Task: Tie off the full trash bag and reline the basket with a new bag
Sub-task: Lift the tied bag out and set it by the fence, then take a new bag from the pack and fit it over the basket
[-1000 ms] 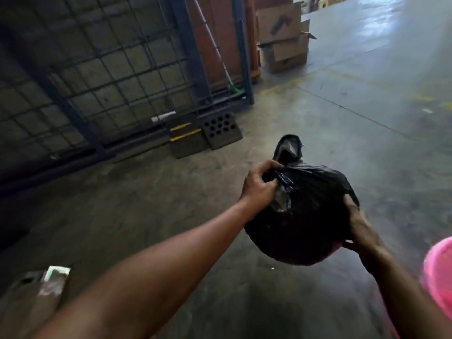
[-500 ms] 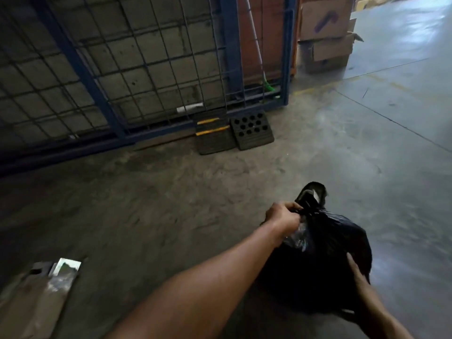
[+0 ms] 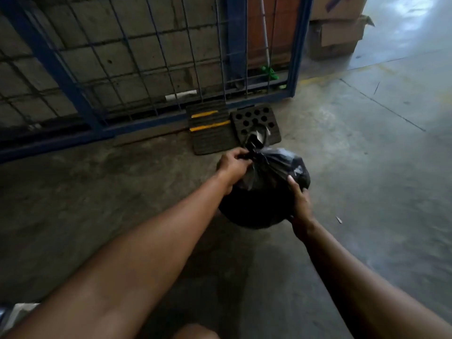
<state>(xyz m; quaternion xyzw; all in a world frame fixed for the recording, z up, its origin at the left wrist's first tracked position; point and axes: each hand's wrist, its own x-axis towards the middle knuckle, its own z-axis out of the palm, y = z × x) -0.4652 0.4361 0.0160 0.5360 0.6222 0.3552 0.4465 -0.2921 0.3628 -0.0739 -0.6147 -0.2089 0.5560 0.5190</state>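
Full trash bag held low over the concrete floor, neck cinched

Right hand (image 3: 300,204) cups the black trash bag (image 3: 269,189) on its near right side; left hand (image 3: 232,165) is clamped on the twisted neck (image 3: 254,152). Soft, slippery, probably light: best gripped at the neck. Rubber wheel chocks (image 3: 212,130) lie beyond.

The trash bag (image 3: 266,189) pinched at its neck by the left hand's fingers (image 3: 241,156) is glossy black with pale grey glints, and its gathered tail above those fingers shows a lighter grey inside. Just beyond the fingers lie a black ribbed ramp (image 3: 211,129) crossed by two yellow stripes and a black block (image 3: 255,121) dotted with rows of round holes, and behind them stands a blue-framed gate (image 3: 137,55) with a grid of dark wire squares over grey blocks. Far right of the fingers the floor (image 3: 367,167) is dull grey-green with a faded yellow line, near brown cardboard boxes (image 3: 335,35) and a small bright green piece (image 3: 269,72) by an orange-brown panel (image 3: 274,25).
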